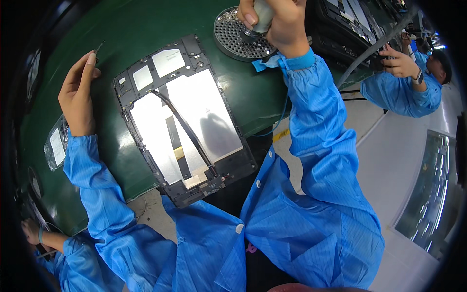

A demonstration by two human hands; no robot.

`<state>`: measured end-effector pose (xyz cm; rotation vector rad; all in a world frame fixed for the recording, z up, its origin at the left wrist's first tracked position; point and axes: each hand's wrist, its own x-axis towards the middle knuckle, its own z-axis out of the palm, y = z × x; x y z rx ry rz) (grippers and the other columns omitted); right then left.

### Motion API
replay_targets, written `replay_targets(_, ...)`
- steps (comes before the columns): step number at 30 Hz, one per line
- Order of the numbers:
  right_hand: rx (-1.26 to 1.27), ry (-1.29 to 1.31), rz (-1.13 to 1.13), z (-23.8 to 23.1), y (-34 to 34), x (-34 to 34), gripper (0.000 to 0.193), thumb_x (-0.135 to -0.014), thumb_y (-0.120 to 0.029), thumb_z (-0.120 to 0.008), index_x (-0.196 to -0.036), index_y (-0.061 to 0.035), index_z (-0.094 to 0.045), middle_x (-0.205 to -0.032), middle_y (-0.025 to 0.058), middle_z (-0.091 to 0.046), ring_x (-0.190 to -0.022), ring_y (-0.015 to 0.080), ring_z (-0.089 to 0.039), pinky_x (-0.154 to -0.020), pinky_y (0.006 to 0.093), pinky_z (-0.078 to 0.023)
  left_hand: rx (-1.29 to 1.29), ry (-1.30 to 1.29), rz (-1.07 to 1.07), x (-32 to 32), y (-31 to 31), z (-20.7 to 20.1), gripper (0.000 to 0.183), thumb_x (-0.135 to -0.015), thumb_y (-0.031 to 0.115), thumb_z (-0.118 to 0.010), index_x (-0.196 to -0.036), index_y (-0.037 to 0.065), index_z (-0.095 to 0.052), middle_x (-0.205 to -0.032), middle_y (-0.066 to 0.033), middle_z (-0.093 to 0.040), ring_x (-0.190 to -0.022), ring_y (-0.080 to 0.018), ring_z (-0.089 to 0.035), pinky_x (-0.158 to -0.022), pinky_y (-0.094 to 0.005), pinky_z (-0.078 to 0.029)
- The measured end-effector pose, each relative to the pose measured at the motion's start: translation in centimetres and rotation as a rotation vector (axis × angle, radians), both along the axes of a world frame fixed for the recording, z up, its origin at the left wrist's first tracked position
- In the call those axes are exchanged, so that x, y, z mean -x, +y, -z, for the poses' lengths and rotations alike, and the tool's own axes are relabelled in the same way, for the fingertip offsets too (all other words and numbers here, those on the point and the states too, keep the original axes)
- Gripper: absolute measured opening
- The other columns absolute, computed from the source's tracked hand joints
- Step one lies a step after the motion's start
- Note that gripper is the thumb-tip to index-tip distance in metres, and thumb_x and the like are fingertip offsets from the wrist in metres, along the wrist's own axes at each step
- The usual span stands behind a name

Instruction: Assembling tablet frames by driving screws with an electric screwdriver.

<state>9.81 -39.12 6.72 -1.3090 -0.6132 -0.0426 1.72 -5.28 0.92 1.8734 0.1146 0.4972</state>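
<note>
My left hand (80, 92) is raised left of the tablet, pinching a small thin dark part (100, 47) between thumb and fingertips; its exact kind is too small to make out. My right hand (288, 27) is wrapped round the pale handle of a screwdriver (263, 15). The driver's lower end is down at a round screw tray (226, 43), a grey dish with a perforated plate and loose screws. Between my hands lies an opened tablet (204, 104), tilted on the table, with silver plates, a black frame and dark flat cables across it.
The green table (131, 22) carries a clear plastic bag (57, 143) at the left. Black trays (335, 44) with more tablet parts stand at the upper right, beside a grey cable (374, 51). Co-workers in blue sit at right (406, 95) and lower left (80, 258).
</note>
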Motion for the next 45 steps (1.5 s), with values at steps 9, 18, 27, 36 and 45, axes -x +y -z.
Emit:
replay_targets(9,-0.094,0.069,-0.099,-1.9,4.2,0.8,0.022,-0.088,-0.012,-0.057,-0.094,0.0087,-0.061,-0.059,0.0089,-0.058,-0.041,0.0127,-0.05,-0.042,0.0262,-0.041,0.033,0.267,0.192,1.0,1.1,-1.3,0.027,-0.092,0.023,-0.071,-0.107,0.001,-0.072,-0.08,0.0044,-0.06,-0.068,-0.0026,-0.048,-0.059,-0.0195,-0.034)
replay_targets(18,-0.175,-0.109,-0.319,-3.8,15.3,2.1,0.017,-0.091,-0.011,-0.059,-0.09,0.0048,-0.065,-0.078,0.0104,-0.066,-0.048,0.0123,-0.056,-0.041,0.0261,-0.044,-0.013,0.314,0.35,1.3,1.1,-1.3,0.022,-0.089,0.023,-0.073,-0.098,0.003,-0.078,-0.091,-0.0008,-0.071,-0.077,-0.0068,-0.058,-0.067,-0.0204,-0.043)
replay_targets(27,-0.214,-0.026,-0.341,-2.4,17.9,2.8,0.015,-0.089,-0.009,-0.061,-0.088,0.0053,-0.065,-0.075,0.0108,-0.066,-0.047,0.0129,-0.056,-0.043,0.0252,-0.043,-0.026,0.117,0.382,1.4,0.7,0.1,0.021,-0.086,0.016,-0.076,-0.098,-0.001,-0.076,-0.095,-0.0069,-0.072,-0.087,-0.0138,-0.066,-0.08,-0.0259,-0.051)
replay_targets(36,-0.138,0.024,-0.284,-1.4,18.7,2.7,0.013,-0.087,-0.008,-0.062,-0.089,0.0052,-0.064,-0.074,0.0113,-0.065,-0.046,0.0128,-0.055,-0.042,0.0254,-0.043,-0.076,0.156,0.351,1.7,0.5,-0.2,0.021,-0.087,0.015,-0.075,-0.099,-0.002,-0.075,-0.089,-0.0087,-0.073,-0.085,-0.0148,-0.068,-0.08,-0.0274,-0.053)
replay_targets(45,-0.122,0.042,-0.277,-1.4,19.0,2.9,0.014,-0.087,-0.009,-0.061,-0.09,0.0046,-0.064,-0.074,0.0109,-0.065,-0.046,0.0128,-0.055,-0.042,0.0255,-0.043,-0.1,0.187,0.329,1.5,1.1,0.5,0.015,-0.088,0.009,-0.071,-0.096,-0.004,-0.07,-0.086,-0.0036,-0.068,-0.08,-0.0101,-0.059,-0.075,-0.024,-0.046)
